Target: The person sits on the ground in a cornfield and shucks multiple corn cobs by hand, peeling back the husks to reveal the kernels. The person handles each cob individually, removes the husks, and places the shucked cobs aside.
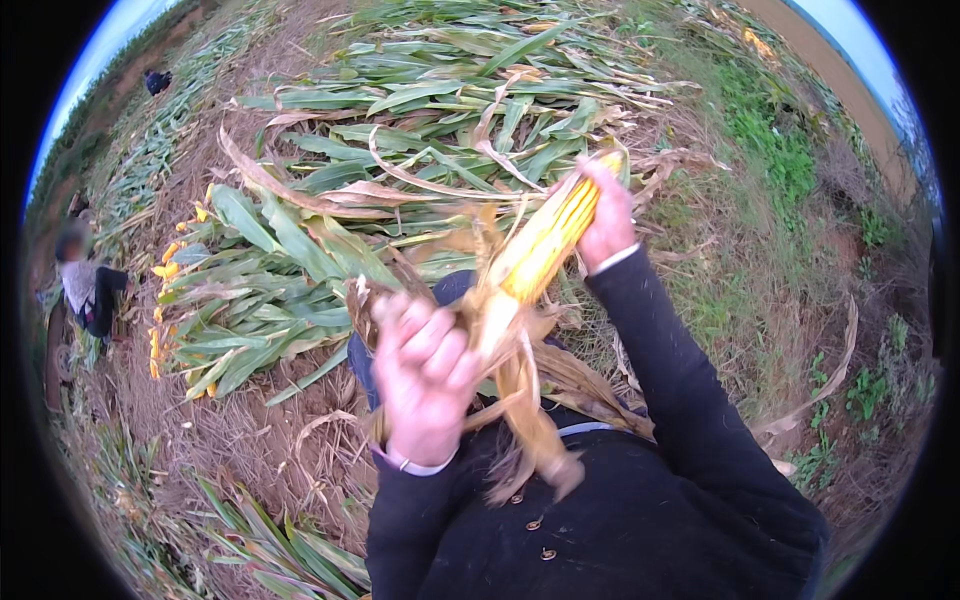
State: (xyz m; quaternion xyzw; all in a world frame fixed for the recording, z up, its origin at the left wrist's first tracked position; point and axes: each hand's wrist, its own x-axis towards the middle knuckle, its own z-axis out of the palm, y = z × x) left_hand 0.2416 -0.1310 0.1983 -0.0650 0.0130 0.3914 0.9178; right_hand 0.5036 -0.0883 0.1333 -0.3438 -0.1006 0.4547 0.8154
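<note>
My right hand (609, 214) is closed around the tip end of a yellow corn cob (551, 240), which is tilted up to the right in front of my chest. Part of its kernels show; pale husk still wraps one side. Dry husk leaves (525, 405) hang from its lower end over my dark jacket. Blurred by motion, my left hand (427, 367) is a fist at the lower left of the cob, with dry husk at its fingers.
Cut corn stalks with green leaves (420, 97) lie in layers ahead. Several husked cobs (169, 262) lie at the left by another leafy heap (255, 322). A person (90, 289) is at the far left, and another (156, 81) farther off. Grass and weeds (772, 150) grow on the right.
</note>
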